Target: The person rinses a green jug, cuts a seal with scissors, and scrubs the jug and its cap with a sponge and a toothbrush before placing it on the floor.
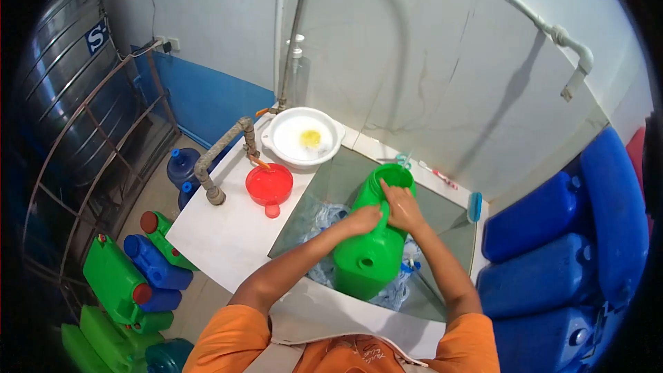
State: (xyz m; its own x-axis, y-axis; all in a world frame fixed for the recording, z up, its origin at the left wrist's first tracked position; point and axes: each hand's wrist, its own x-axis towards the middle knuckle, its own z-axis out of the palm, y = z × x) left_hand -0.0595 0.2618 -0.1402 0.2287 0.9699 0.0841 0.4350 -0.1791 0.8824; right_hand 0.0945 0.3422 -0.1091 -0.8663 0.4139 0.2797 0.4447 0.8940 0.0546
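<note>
A green jug (368, 262) lies tilted over the sink, its wide round mouth facing away from me and a small hole showing near its base. My left hand (366, 219) is closed around the jug's handle. At the mouth is my right hand (402, 206), its fingers reaching over the rim and partly hidden; whether they hold anything cannot be made out. Under and beside the jug, clear crumpled plastic (324, 220) lies in the sink (352, 169).
A white basin (304, 137) with suds and a yellow sponge, and a red dipper (269, 185), stand on the left counter (228, 235) near a metal pipe (217, 152). Blue jugs (539, 269) stack at right; green jugs (114, 280) stand on the floor at left. A blue brush (474, 207) rests on the ledge.
</note>
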